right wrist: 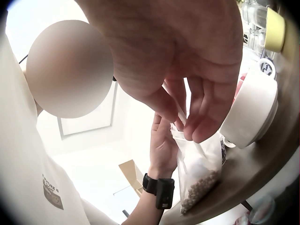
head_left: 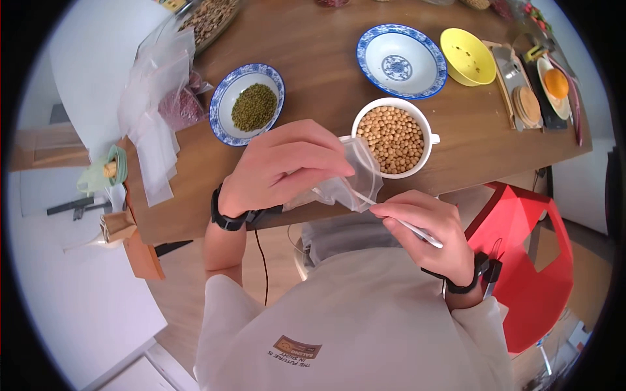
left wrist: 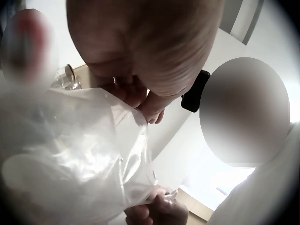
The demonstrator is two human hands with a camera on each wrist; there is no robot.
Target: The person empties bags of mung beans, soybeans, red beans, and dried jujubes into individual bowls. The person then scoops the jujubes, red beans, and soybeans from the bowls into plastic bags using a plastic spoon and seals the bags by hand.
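My left hand (head_left: 293,163) grips the mouth of a clear plastic bag (right wrist: 197,161) above the table's front edge. Chickpeas (right wrist: 200,187) lie in the bottom of that bag, as the right wrist view shows. Between the thumb and fingers of my right hand (head_left: 427,231) is a slim white spoon (head_left: 420,233), its far end running into the bag's opening and its bowl hidden. Right fingertips are at the bag's edge in the left wrist view. Just beyond the bag stands a white handled cup (head_left: 432,139) full of chickpeas (head_left: 391,140).
Left of the hands is a blue-rimmed bowl (head_left: 225,98) of green mung beans (head_left: 254,107). Farther back stand a second blue-rimmed bowl (head_left: 417,58) and a yellow bowl (head_left: 466,55). Plastic bags (head_left: 153,111) lie at the left; a red chair (head_left: 521,280) is at the right.
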